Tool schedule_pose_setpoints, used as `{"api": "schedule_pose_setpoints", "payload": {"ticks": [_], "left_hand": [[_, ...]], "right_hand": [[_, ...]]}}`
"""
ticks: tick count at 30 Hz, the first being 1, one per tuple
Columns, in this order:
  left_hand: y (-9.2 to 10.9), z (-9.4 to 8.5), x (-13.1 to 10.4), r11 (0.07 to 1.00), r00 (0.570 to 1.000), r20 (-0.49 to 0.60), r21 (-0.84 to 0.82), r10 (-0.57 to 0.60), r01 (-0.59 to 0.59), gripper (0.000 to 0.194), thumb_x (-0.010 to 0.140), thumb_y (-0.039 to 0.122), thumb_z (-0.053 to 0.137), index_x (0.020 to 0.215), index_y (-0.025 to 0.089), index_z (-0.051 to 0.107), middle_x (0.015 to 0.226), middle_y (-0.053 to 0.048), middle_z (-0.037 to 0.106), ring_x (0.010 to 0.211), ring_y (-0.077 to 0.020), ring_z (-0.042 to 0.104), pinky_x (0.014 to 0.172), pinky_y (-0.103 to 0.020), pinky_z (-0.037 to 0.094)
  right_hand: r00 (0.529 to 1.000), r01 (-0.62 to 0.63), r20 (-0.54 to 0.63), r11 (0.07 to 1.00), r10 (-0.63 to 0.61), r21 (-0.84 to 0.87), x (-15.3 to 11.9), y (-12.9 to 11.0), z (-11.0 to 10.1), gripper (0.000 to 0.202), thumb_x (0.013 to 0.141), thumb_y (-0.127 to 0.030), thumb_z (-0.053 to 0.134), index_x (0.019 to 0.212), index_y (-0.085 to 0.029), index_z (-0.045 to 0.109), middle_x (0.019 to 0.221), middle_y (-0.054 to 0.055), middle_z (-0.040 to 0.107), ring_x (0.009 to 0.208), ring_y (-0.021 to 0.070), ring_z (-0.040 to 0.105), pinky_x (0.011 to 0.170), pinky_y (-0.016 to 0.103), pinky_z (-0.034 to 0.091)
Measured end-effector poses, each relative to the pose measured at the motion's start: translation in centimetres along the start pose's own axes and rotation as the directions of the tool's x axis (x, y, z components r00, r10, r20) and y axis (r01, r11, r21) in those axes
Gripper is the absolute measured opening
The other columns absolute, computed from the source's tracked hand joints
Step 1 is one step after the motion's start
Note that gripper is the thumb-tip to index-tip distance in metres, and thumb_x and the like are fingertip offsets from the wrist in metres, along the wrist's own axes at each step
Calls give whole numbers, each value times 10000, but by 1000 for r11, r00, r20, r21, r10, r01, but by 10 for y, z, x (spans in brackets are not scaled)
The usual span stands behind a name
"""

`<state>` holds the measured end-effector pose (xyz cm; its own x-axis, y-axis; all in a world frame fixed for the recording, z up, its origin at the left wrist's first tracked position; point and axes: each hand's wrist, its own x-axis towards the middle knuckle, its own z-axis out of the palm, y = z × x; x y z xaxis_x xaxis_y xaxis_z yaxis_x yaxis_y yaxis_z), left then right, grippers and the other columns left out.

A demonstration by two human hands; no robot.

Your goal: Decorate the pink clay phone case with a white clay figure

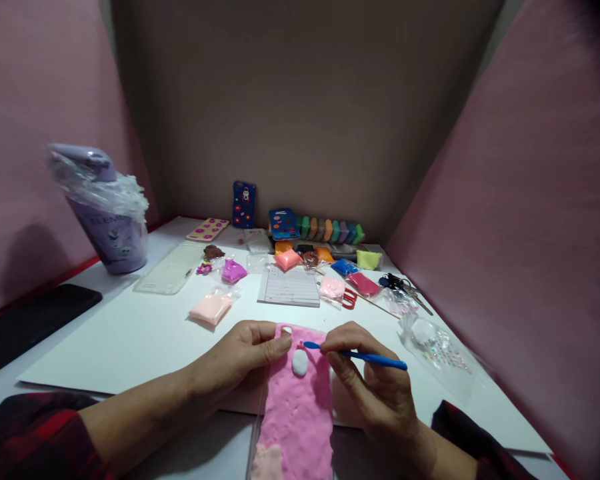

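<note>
A phone case covered in pink clay [300, 413] is held upright near the table's front edge. My left hand [253, 347] grips its upper left side, thumb on the front and fingers behind. A white clay oval [300, 363] sits on the upper part of the pink layer, with a small darker pink bit just above it. My right hand [370, 373] pinches a blue modelling tool [375, 359] like a pen. The tool's tip is at the small pink bit. Peach clay [267, 461] covers the case's lower left corner.
Behind the case lie a lined notepad [289, 288], a peach clay packet [213, 307], red-handled scissors [350, 299] and keys [405, 287]. At left stand a wrapped purple tumbler [107, 220] and a black phone [35, 320]. A bag of beads [437, 343] lies at right.
</note>
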<state>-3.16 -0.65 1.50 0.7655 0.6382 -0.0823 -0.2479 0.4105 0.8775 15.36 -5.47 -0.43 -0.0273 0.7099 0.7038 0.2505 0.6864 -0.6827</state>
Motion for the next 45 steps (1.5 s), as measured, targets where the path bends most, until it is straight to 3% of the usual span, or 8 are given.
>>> {"api": "schedule_pose_setpoints", "payload": {"ticks": [11, 17, 23, 31, 45], "left_hand": [[2, 5, -2, 1000, 1000, 1, -17, 4, -4, 345, 681, 495, 734, 723, 153, 719, 694, -50, 656, 687, -169, 607, 766, -298, 464], [3, 3, -1, 1000, 1000, -20, 24, -8, 9, 356, 684, 503, 725, 707, 148, 717, 704, -56, 658, 685, -168, 598, 769, -290, 464], [4, 5, -2, 999, 1000, -18, 39, -6, 7, 342, 686, 485, 731, 710, 144, 722, 705, -57, 660, 690, -173, 599, 781, -298, 464], [3, 2, -2, 1000, 1000, -12, 19, -9, 9, 260, 718, 411, 732, 712, 151, 723, 691, -42, 657, 670, -152, 592, 775, -287, 458], [3, 3, -3, 1000, 1000, 3, 17, -12, 12, 282, 719, 422, 731, 742, 141, 721, 686, -41, 653, 655, -141, 580, 774, -280, 460]], "right_hand": [[999, 45, -30, 999, -46, -16, 0, 2, 0, 144, 843, -113, 554, 905, -200, 651, 741, 49, 613, 687, 189, 577, 606, 331, 460], [998, 54, -7, 998, -54, -33, -1, 2, 1, 152, 845, -107, 551, 919, -197, 649, 752, 55, 619, 673, 185, 574, 583, 323, 468], [994, 49, 103, 997, -43, -61, 0, 0, -5, 203, 852, -74, 528, 971, -200, 635, 799, 65, 620, 717, 193, 588, 606, 329, 486], [993, 58, 102, 997, -52, -50, -1, 1, -5, 232, 847, -55, 527, 994, -205, 624, 810, 61, 613, 730, 194, 581, 601, 327, 472], [991, 61, 117, 998, -58, -20, -1, 3, -5, 282, 838, -15, 525, 1031, -194, 625, 826, 61, 609, 737, 181, 574, 610, 322, 466]]}}
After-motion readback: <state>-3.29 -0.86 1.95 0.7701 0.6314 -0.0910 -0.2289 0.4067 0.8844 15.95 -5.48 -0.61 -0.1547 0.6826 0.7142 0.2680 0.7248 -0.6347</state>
